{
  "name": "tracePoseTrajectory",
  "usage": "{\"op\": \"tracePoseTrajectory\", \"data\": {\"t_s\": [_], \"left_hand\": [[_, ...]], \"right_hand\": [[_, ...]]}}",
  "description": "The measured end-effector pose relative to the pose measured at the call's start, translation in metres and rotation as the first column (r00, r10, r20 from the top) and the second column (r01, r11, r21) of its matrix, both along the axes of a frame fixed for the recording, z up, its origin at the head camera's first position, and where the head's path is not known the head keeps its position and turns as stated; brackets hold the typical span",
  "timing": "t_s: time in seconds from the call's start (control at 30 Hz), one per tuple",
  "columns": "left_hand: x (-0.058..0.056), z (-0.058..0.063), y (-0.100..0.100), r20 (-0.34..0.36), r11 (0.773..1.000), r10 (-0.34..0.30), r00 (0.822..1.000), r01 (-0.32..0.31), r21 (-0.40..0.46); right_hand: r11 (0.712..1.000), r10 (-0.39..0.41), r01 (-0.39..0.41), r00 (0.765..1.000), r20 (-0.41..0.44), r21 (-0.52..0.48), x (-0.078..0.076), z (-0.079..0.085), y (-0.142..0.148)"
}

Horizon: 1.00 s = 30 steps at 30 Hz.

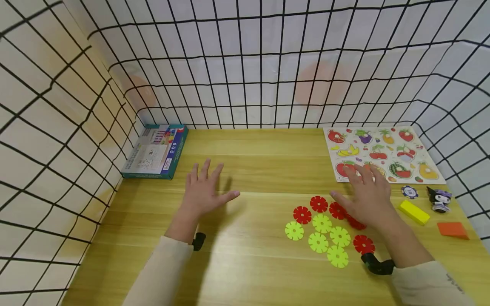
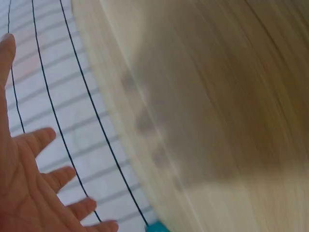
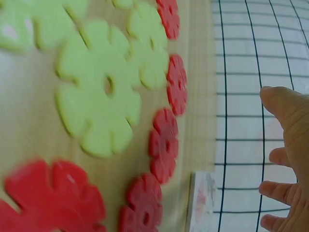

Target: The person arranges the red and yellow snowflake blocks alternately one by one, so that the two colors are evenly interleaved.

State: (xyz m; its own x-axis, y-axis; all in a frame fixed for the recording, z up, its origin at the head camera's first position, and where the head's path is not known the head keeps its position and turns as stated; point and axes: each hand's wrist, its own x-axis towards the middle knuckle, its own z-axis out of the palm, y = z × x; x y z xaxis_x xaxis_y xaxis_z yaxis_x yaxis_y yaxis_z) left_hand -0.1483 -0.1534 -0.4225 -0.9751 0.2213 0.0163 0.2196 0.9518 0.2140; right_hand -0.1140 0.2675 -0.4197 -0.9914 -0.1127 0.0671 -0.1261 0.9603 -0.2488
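The left hand (image 1: 200,193) and right hand (image 1: 369,199) hold nothing, fingers spread; on the wooden tabletop (image 1: 260,216) near the right lie notched plastic discs (image 1: 337,233), likely light, stiff, slick and best pinched by the rim.

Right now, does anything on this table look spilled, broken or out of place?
Nothing stands out. The red discs and yellow-green discs lie loosely grouped without visible breaks; no spill shows. The yellow block and orange piece look intact too.
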Motion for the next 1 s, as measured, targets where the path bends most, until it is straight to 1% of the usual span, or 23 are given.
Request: {"op": "tracePoseTrajectory", "data": {"t_s": [0.1, 0.23, 0.3, 0.4, 0.43, 0.5, 0.57, 0.63, 0.73, 0.8, 0.87, 0.9, 0.97, 1.0], "left_hand": [[0.001, -0.001, 0.016, 0.018, 0.995, -0.077, 0.997, 0.076, 0.061], [0.001, -0.005, 0.039, 0.054, 0.983, -0.159, 0.986, 0.152, 0.104], [0.001, -0.008, 0.05, 0.066, 0.974, -0.201, 0.977, 0.192, 0.122], [-0.003, -0.014, 0.07, 0.081, 0.955, -0.283, 0.956, 0.272, 0.119], [-0.005, -0.015, 0.077, 0.09, 0.947, -0.311, 0.946, 0.301, 0.113], [-0.008, -0.018, 0.093, 0.111, 0.924, -0.376, 0.92, 0.364, 0.117], [-0.011, -0.019, 0.109, 0.141, 0.895, -0.442, 0.886, 0.426, 0.129], [-0.013, -0.02, 0.124, 0.17, 0.859, -0.509, 0.844, 0.487, 0.156], [-0.015, -0.023, 0.143, 0.198, 0.803, -0.595, 0.779, 0.571, 0.171], [-0.016, -0.025, 0.153, 0.205, 0.773, -0.635, 0.745, 0.614, 0.162], [-0.016, -0.026, 0.161, 0.208, 0.755, -0.655, 0.726, 0.641, 0.137], [-0.017, -0.026, 0.164, 0.209, 0.75, -0.66, 0.722, 0.65, 0.122], [-0.017, -0.027, 0.168, 0.209, 0.745, -0.664, 0.718, 0.661, 0.091], [-0.017, -0.027, 0.169, 0.212, 0.748, -0.658, 0.722, 0.659, 0.079]], "right_hand": [[0.999, 0.046, -0.046, 0.999, -0.009, -0.025, 0.006, -0.002, -0.007], [0.996, 0.084, -0.084, 0.996, 0.004, -0.043, 0.015, -0.007, -0.017], [0.993, 0.107, -0.107, 0.994, 0.006, -0.054, 0.02, -0.009, -0.022], [0.987, 0.138, -0.137, 0.99, 0.004, -0.084, 0.031, -0.012, -0.032], [0.985, 0.147, -0.146, 0.989, 0.003, -0.095, 0.035, -0.013, -0.035], [0.981, 0.159, -0.156, 0.987, 0.016, -0.113, 0.043, -0.017, -0.042], [0.978, 0.175, -0.171, 0.984, 0.024, -0.123, 0.05, -0.022, -0.049], [0.972, 0.201, -0.195, 0.979, 0.033, -0.127, 0.056, -0.026, -0.055], [0.955, 0.272, -0.265, 0.962, 0.037, -0.131, 0.063, -0.032, -0.061], [0.942, 0.318, -0.31, 0.947, 0.049, -0.128, 0.066, -0.035, -0.064], [0.934, 0.346, -0.336, 0.936, 0.069, -0.121, 0.068, -0.036, -0.065], [0.933, 0.351, -0.342, 0.933, 0.079, -0.113, 0.069, -0.036, -0.065], [0.934, 0.351, -0.342, 0.932, 0.09, -0.101, 0.07, -0.036, -0.064], [0.936, 0.346, -0.337, 0.934, 0.093, -0.098, 0.07, -0.036, -0.064]]}}
